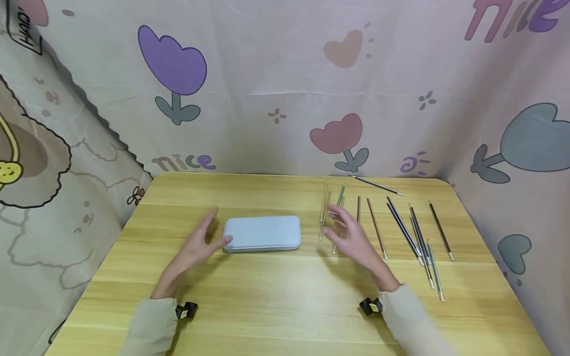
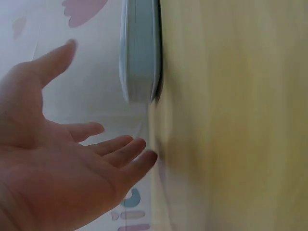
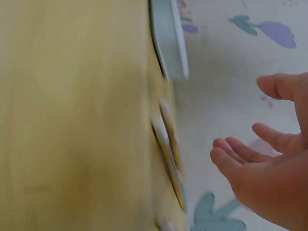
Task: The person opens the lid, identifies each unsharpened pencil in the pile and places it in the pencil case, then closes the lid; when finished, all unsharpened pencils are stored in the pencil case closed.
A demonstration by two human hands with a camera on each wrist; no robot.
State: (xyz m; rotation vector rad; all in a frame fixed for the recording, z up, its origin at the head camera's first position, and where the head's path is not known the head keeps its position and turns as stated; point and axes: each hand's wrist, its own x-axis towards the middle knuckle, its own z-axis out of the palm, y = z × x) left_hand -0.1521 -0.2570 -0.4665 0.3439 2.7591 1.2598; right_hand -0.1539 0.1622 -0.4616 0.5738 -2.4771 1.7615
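A pale blue-white flat case (image 1: 262,233) with rounded corners lies closed on the wooden table. My left hand (image 1: 202,242) is at its left end, thumb overlapping the corner in the head view, fingers spread. In the left wrist view that hand (image 2: 72,159) is apart from the case (image 2: 142,53), with nothing in its grasp. My right hand (image 1: 352,237) hovers to the right of the case, fingers loosely bent and holding nothing. Beneath it lie several pencils (image 1: 323,217), partly hidden by the hand. The right wrist view shows the hand (image 3: 269,159) apart from the case (image 3: 171,38).
More pencils (image 1: 403,230) lie scattered over the right side of the table (image 1: 276,306), mostly dark ones. One dark pencil (image 1: 378,186) rests near the back edge. A printed curtain (image 1: 267,74) hangs close behind the table and along its sides.
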